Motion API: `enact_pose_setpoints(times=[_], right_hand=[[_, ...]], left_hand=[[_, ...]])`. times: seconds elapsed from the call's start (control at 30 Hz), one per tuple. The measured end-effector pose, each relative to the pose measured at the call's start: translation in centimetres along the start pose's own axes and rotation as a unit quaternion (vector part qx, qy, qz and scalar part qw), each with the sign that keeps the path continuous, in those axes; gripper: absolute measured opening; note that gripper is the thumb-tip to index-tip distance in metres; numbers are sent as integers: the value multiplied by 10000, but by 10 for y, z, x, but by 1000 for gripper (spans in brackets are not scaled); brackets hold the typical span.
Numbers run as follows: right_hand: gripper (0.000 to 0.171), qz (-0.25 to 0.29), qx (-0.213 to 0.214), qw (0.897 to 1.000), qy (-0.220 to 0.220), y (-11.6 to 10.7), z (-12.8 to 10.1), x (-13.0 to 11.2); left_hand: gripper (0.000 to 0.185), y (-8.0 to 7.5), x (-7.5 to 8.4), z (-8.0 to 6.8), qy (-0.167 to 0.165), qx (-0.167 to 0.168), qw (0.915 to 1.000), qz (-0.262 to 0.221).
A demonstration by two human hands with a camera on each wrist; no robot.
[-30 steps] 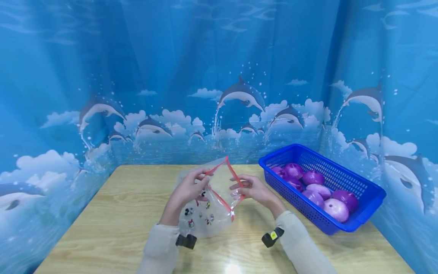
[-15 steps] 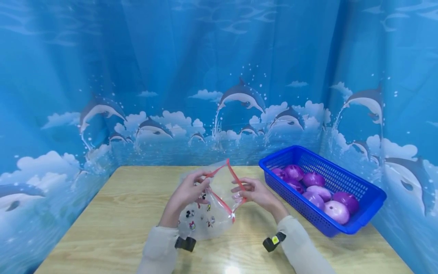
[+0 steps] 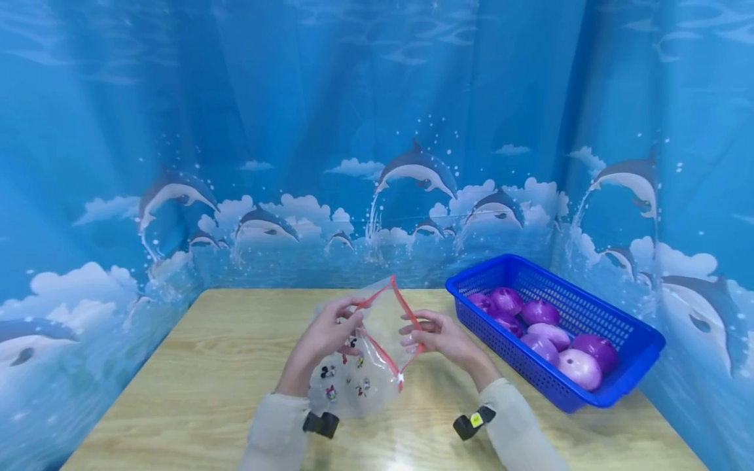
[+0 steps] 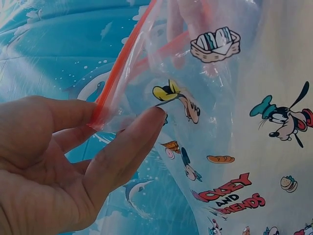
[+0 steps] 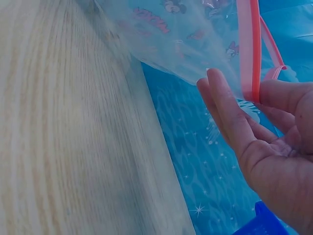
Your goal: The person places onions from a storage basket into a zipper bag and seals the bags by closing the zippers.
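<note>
Your left hand (image 3: 328,330) pinches one side of the bag's red rim (image 5: 252,54), and your right hand (image 3: 448,337) pinches the opposite side, its front fingers lying long against the outside of the film. Both are clamped on the rim and on nothing else. Between them the clear zip bag (image 3: 377,394) hangs slanted, printed with cartoon figures, mouth spread to a diamond, white slider (image 3: 401,377) at the near corner. Little has changed over the last second: grip and opening match the earlier frames, and the whole scene sits slightly lower in the head view, likely your head tipping up. My read for the work: the mouth is already open and steady, but holding it takes both your hands, so neither is free for loading. Whether the bag's bottom touches the wooden table (image 3: 194,399) I can't make out through the film. Farther right, just beyond your right hand, the blue basket (image 3: 589,307) stands at an angle with the purple onions (image 3: 580,369) in it, none visible in the bag. Dolphin curtain (image 3: 294,131) behind everything.
</note>
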State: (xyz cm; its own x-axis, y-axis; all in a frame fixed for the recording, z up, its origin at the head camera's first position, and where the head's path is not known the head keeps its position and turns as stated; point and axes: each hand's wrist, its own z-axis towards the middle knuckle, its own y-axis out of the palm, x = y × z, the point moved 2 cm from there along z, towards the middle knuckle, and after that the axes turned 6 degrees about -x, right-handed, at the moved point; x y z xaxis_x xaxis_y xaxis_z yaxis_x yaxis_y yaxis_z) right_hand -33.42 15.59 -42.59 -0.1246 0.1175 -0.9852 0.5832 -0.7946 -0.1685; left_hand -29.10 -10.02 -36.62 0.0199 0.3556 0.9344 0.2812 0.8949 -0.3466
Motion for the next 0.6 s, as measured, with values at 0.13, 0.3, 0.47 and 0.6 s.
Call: enact_pose_setpoints(times=[0.13, 0.3, 0.47, 0.6], right_hand=[[51, -8, 31, 10000, 17, -1, 0, 1], [48, -39, 82, 9999, 47, -4, -1, 4], [50, -82, 90, 9999, 116, -5, -2, 7], [52, -53, 67, 9999, 146, -4, -1, 7]], left_hand=[[38, 0, 0, 0, 11, -1, 10000, -19], [36, -4, 2, -2, 50, 23, 10000, -66], [34, -7, 3, -4, 99, 15, 9998, -154], [33, -7, 3, -4, 136, -14, 9998, -159]])
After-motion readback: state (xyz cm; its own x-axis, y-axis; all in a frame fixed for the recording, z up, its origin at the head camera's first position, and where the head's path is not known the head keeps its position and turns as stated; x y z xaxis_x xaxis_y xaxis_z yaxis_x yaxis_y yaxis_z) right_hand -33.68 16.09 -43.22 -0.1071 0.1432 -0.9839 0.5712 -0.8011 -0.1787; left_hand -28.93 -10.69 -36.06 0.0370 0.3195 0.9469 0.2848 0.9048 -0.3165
